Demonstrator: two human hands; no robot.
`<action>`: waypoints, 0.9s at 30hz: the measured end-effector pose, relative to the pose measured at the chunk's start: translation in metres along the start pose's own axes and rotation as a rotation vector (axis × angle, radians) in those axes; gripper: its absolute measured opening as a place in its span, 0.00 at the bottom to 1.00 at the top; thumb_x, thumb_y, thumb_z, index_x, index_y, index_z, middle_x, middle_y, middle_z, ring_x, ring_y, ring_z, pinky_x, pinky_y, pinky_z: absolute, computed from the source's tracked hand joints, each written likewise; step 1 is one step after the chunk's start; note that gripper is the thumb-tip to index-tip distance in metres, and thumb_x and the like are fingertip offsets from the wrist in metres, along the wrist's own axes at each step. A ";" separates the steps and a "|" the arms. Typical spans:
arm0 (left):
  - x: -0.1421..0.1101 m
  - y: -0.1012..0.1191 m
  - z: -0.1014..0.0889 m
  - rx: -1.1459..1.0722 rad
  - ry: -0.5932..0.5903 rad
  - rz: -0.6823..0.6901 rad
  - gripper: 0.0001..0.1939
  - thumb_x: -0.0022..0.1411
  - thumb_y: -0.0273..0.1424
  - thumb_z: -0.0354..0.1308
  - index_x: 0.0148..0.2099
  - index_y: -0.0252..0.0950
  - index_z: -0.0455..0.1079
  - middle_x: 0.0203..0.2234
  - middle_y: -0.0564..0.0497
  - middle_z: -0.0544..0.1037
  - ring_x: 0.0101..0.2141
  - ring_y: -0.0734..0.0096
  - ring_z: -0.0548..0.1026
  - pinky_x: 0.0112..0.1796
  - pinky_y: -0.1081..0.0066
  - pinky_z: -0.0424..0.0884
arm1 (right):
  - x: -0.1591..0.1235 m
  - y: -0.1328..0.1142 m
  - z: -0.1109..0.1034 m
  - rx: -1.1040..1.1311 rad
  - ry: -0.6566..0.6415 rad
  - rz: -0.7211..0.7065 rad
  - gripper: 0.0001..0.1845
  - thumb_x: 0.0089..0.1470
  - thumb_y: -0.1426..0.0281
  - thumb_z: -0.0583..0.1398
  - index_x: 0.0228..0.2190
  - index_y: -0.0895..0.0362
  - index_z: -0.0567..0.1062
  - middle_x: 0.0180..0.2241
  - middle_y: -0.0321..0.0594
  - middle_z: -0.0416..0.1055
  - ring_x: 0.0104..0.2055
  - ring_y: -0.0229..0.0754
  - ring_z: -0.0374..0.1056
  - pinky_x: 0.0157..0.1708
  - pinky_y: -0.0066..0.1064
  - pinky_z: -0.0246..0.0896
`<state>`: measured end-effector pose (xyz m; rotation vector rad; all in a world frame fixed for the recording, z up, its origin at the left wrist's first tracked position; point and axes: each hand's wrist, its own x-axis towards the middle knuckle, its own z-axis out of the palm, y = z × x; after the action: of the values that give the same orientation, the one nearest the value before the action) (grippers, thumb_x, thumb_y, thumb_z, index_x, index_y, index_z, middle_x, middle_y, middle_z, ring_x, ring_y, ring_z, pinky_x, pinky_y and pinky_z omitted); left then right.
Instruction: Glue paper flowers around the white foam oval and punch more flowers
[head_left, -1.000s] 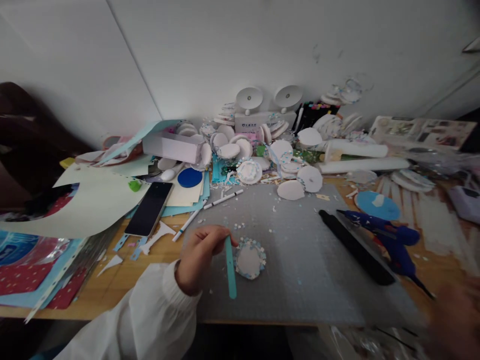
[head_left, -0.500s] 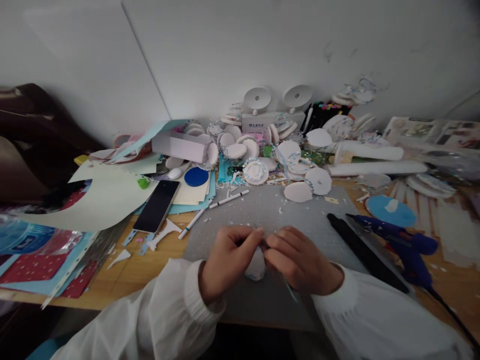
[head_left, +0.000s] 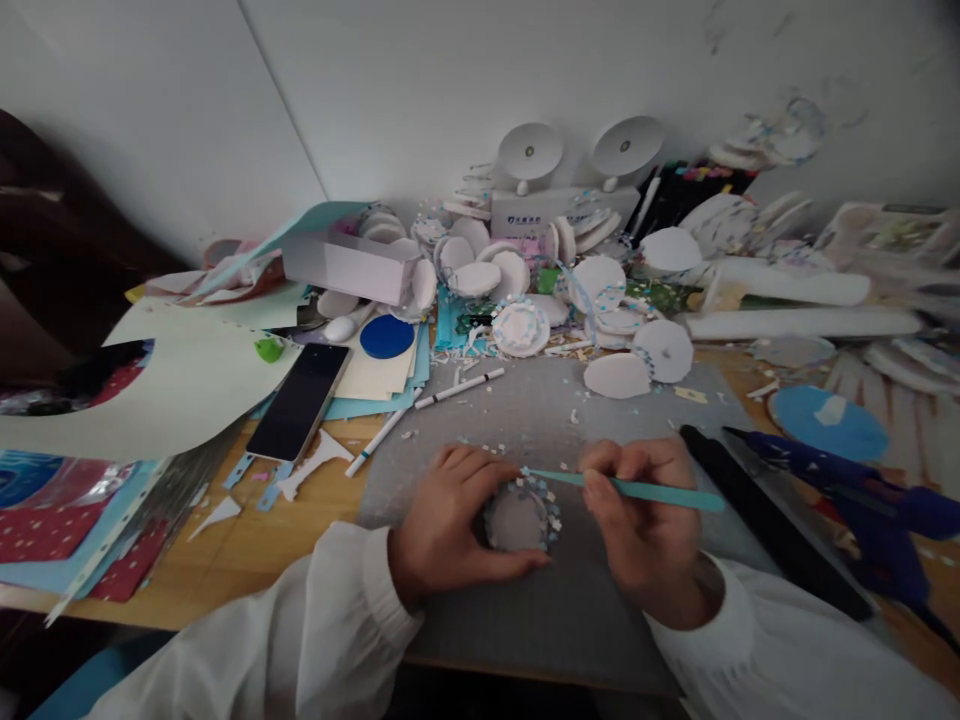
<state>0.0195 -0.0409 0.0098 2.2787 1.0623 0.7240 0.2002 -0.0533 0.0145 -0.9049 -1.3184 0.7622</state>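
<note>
On the grey cutting mat (head_left: 450, 425), a small round white disc (head_left: 517, 520) lies edged with tiny blue and white star-like pieces. My left hand (head_left: 457, 520) curves round its left side, thumb along the near edge and fingers at the far edge, gripping it. Slim teal tweezers (head_left: 664, 493) are pinched in my right hand (head_left: 649, 520), to the right of the disc. Their thin tip points left and meets the trim at the disc's far edge. Whether the tip grips a piece is too small to tell.
Several white discs (head_left: 521, 328) are heaped behind the mat. A phone (head_left: 300, 402) and white marker-like sticks (head_left: 459, 388) lie left. To the right are a black bar-shaped item (head_left: 772, 525), a blue glue gun (head_left: 847, 485) and a blue disc (head_left: 829, 422).
My hands, earlier close together over the disc, have parted. The left now rests round the disc; the right has moved right and brings the tweezers level, tip at the trim. The view has shifted slightly.
</note>
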 end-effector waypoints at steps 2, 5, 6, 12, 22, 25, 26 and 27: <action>0.004 0.000 -0.001 -0.040 -0.015 -0.008 0.37 0.42 0.52 0.67 0.50 0.36 0.68 0.41 0.43 0.76 0.42 0.54 0.72 0.44 0.58 0.62 | -0.001 0.000 0.000 0.015 0.006 0.048 0.10 0.57 0.75 0.56 0.31 0.52 0.58 0.23 0.30 0.61 0.21 0.33 0.56 0.19 0.24 0.52; 0.006 -0.002 -0.004 -0.097 -0.058 -0.012 0.43 0.37 0.51 0.69 0.54 0.36 0.65 0.44 0.41 0.75 0.44 0.52 0.71 0.46 0.57 0.62 | -0.001 -0.001 0.001 0.025 0.015 0.101 0.10 0.56 0.75 0.57 0.30 0.52 0.58 0.23 0.30 0.60 0.22 0.33 0.56 0.19 0.24 0.53; 0.007 -0.003 -0.005 -0.109 -0.072 -0.011 0.44 0.37 0.50 0.69 0.55 0.36 0.64 0.45 0.41 0.75 0.45 0.52 0.71 0.46 0.57 0.62 | -0.001 -0.002 0.001 0.029 0.008 0.114 0.10 0.56 0.75 0.57 0.30 0.52 0.59 0.22 0.30 0.60 0.21 0.33 0.55 0.18 0.24 0.52; 0.005 -0.008 -0.003 -0.129 -0.095 -0.028 0.39 0.40 0.49 0.68 0.53 0.38 0.66 0.41 0.45 0.76 0.42 0.56 0.71 0.44 0.59 0.61 | -0.003 -0.008 0.004 -0.039 -0.074 0.118 0.10 0.56 0.76 0.56 0.30 0.51 0.59 0.20 0.30 0.61 0.20 0.34 0.57 0.17 0.26 0.51; 0.002 -0.005 -0.003 -0.086 0.042 -0.028 0.36 0.41 0.51 0.68 0.49 0.36 0.69 0.37 0.46 0.77 0.37 0.59 0.71 0.38 0.62 0.60 | -0.009 -0.008 0.004 -0.062 -0.160 0.118 0.12 0.54 0.81 0.54 0.32 0.52 0.58 0.22 0.30 0.62 0.20 0.32 0.58 0.18 0.26 0.53; 0.001 -0.004 -0.002 -0.069 0.055 -0.013 0.35 0.43 0.51 0.67 0.49 0.37 0.69 0.38 0.46 0.77 0.38 0.59 0.72 0.39 0.63 0.61 | -0.010 -0.007 0.006 -0.069 -0.148 0.119 0.12 0.53 0.81 0.54 0.32 0.52 0.58 0.22 0.31 0.62 0.21 0.33 0.59 0.18 0.27 0.54; 0.001 -0.004 -0.002 -0.067 0.057 -0.009 0.35 0.43 0.52 0.67 0.49 0.37 0.69 0.38 0.46 0.78 0.38 0.59 0.72 0.39 0.63 0.61 | -0.010 -0.006 0.006 -0.074 -0.147 0.122 0.13 0.53 0.82 0.55 0.32 0.52 0.58 0.23 0.31 0.62 0.21 0.33 0.60 0.19 0.27 0.54; 0.001 -0.005 -0.002 -0.067 0.060 -0.005 0.35 0.43 0.52 0.67 0.49 0.37 0.69 0.38 0.46 0.78 0.38 0.60 0.73 0.39 0.63 0.61 | -0.011 -0.006 0.006 -0.079 -0.147 0.123 0.13 0.53 0.82 0.55 0.32 0.52 0.58 0.23 0.31 0.62 0.22 0.33 0.60 0.19 0.27 0.54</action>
<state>0.0164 -0.0371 0.0085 2.2095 1.0541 0.8183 0.1926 -0.0650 0.0148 -1.0151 -1.4400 0.8911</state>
